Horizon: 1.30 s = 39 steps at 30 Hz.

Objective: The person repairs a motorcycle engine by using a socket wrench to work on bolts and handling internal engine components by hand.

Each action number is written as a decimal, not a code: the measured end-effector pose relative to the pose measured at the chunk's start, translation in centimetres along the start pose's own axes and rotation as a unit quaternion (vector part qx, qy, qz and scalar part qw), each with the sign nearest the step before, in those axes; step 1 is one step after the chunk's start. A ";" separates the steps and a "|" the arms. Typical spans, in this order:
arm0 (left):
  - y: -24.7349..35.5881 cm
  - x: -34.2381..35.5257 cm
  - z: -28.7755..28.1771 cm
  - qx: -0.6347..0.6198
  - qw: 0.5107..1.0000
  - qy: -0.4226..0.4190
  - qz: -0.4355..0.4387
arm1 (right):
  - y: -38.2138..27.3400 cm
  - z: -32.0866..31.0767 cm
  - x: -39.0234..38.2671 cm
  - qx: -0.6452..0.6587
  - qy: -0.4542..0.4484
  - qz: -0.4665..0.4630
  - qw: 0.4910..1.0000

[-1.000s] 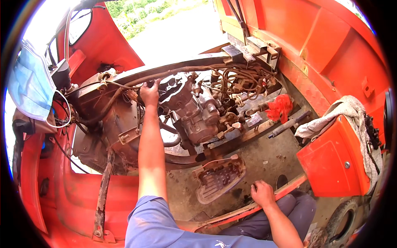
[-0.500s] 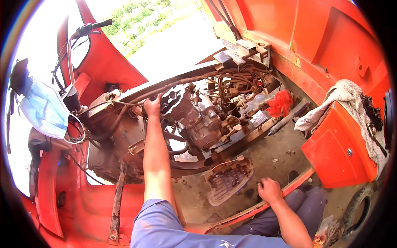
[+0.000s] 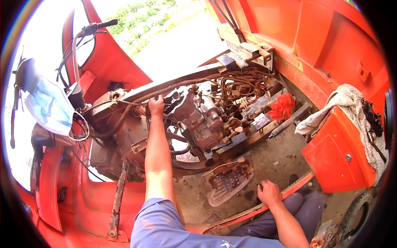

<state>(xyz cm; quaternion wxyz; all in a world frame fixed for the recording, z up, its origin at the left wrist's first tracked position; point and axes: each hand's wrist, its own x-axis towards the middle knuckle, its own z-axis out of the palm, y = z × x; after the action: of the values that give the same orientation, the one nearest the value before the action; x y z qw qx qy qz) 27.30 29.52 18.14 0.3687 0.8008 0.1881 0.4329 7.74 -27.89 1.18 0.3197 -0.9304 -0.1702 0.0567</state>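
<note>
A greasy engine (image 3: 202,128) sits in the vehicle's frame, its open end facing left. My left hand (image 3: 156,105) reaches up to that open end, close to a ribbed hose (image 3: 173,86). Its fingers are bent, and what they grip, if anything, is hidden. Lower right, my right hand (image 3: 269,192) hangs curled just beyond a red bar (image 3: 244,213), the wrist beside it; the inside of the fingers does not show. Between the engine and this hand lies a dirty ribbed foot pedal plate (image 3: 230,184).
Tangled wires and hoses (image 3: 244,82) run behind the engine, with a red rag (image 3: 283,107) to their right. A grey cloth (image 3: 349,99) drapes over a red box (image 3: 337,153). Handlebars (image 3: 94,28) and a blue face mask (image 3: 49,108) hang at left; a tyre (image 3: 359,213) lies lower right.
The view has shifted slightly, so the vehicle parts at left sit a little further right. The left hand stays at the engine's open end; the right hand keeps its curled pose.
</note>
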 end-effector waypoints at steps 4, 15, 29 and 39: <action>-1.4 -0.2 -0.9 -0.168 0.983 -0.051 -0.051 | 0.4 0.3 0.1 0.008 -0.009 -0.015 1.000; -3.2 1.1 -1.5 -0.246 0.954 -0.113 -0.131 | 0.1 0.1 0.1 0.013 0.007 -0.009 1.000; -2.0 -0.2 0.0 -0.251 0.966 -0.035 -0.051 | -0.2 -0.1 0.1 0.017 0.004 -0.008 1.000; -1.4 0.6 -0.8 -0.110 0.988 -0.062 -0.091 | -0.2 -0.2 0.2 0.014 0.000 -0.002 1.000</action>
<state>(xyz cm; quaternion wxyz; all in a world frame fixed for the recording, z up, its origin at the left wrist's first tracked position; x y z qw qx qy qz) 26.97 31.11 17.70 0.5031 0.7604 0.1881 0.3651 7.91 -27.79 1.43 0.3329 -0.9254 -0.1715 0.0579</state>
